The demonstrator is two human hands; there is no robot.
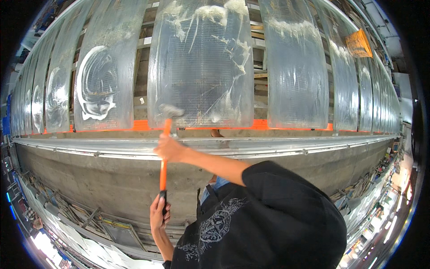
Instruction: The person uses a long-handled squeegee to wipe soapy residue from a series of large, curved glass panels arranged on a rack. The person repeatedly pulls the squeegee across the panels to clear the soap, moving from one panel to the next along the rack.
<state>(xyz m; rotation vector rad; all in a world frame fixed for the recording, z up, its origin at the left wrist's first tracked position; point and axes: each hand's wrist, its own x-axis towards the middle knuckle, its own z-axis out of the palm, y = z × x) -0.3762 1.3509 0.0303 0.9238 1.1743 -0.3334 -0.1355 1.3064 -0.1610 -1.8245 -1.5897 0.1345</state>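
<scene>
I hold a hammer with an orange shaft (163, 172) in both hands, upright in front of me. My left hand (159, 211) is shut on its black grip at the lower end. My right hand (169, 148) is shut on the shaft higher up, just below the grey metal head (170, 110), which is blurred. The head is at the lower edge of a clear curved panel (201, 62) with wire mesh and white smears. My black shirt (268, 215) fills the lower right.
Several clear panels stand in a row along an orange strip (286, 125). A long metal rail (268, 147) runs across below them, above a grey concrete face (89, 179). Scrap metal bars (76, 213) lie lower left. An orange tag (358, 43) hangs at upper right.
</scene>
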